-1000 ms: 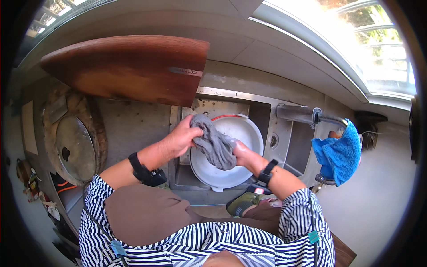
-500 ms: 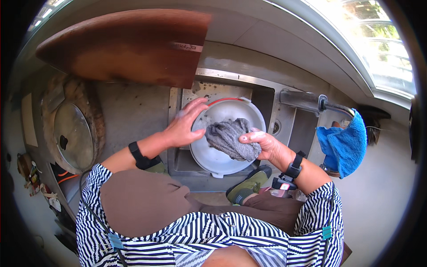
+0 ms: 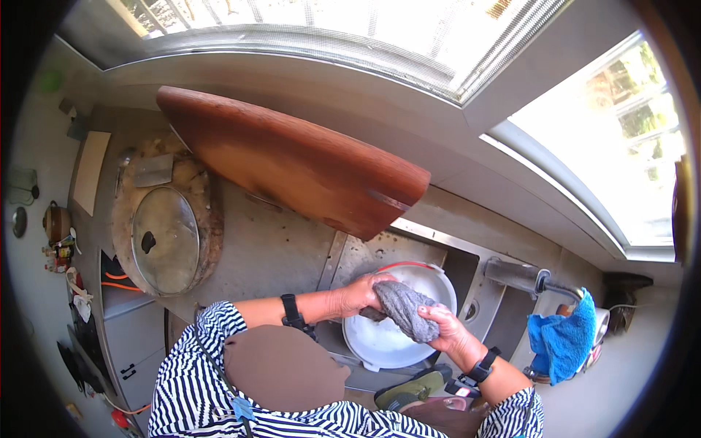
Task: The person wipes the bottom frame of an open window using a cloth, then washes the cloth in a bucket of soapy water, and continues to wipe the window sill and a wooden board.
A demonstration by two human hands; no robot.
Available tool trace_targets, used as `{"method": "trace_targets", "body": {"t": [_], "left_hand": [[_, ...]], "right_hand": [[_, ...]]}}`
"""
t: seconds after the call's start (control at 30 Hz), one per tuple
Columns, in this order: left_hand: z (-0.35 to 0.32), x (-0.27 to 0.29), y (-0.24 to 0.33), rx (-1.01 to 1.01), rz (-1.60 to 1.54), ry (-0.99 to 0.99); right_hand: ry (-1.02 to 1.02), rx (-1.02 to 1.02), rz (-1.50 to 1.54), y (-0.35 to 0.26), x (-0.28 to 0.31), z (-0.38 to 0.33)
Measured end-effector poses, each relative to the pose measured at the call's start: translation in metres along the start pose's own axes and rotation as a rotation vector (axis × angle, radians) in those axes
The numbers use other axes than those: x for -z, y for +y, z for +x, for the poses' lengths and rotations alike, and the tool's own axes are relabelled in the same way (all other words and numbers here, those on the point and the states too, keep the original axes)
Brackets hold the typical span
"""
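Note:
A grey wet-looking cloth (image 3: 406, 309) is stretched between my two hands above a white bucket (image 3: 358, 343) with a red handle. My left hand (image 3: 363, 293) is closed on the cloth's upper left end. My right hand (image 3: 447, 328) grips its lower right end, thumb on top. The bucket stands in a metal sink (image 3: 456, 263), with whitish water or suds inside. My hands hide part of its rim and contents.
A large reddish-brown wooden board (image 3: 292, 160) leans behind the sink. Right of it are a faucet (image 3: 515, 276) and a hanging blue towel (image 3: 562, 336). A glass lid (image 3: 166, 241) rests on a round chopping block (image 3: 212, 255) at left.
My left hand, open beside the bucket earlier, has closed on the cloth, which is now stretched between both hands. The view has shifted, showing more window and counter.

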State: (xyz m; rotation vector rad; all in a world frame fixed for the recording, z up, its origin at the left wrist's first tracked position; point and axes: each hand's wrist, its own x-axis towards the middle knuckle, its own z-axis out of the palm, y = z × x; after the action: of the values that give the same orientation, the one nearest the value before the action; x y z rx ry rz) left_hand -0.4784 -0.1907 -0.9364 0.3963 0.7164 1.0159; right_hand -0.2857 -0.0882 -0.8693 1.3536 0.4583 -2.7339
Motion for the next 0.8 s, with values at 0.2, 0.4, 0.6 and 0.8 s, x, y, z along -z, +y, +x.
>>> {"method": "trace_targets", "body": {"t": [0.2,0.4,0.6,0.8], "left_hand": [[-0.002,-0.011,0.029,-0.072,-0.495,0.135],[0.018,0.002,-0.002,-0.125,-0.308,0.708],[0.007,-0.03,0.024,0.16,-0.389,0.637],[0.003,0.016,0.024,0.05,0.188,0.145]], "right_hand": [[0.132,0.34,-0.271,0.021,-0.015,0.032],[-0.08,0.606,-0.477,0.05,-0.029,0.081],[-0.012,0.313,-0.073,0.064,-0.041,0.074],[-0.01,0.065,0.005,0.017,-0.013,0.041]]}}
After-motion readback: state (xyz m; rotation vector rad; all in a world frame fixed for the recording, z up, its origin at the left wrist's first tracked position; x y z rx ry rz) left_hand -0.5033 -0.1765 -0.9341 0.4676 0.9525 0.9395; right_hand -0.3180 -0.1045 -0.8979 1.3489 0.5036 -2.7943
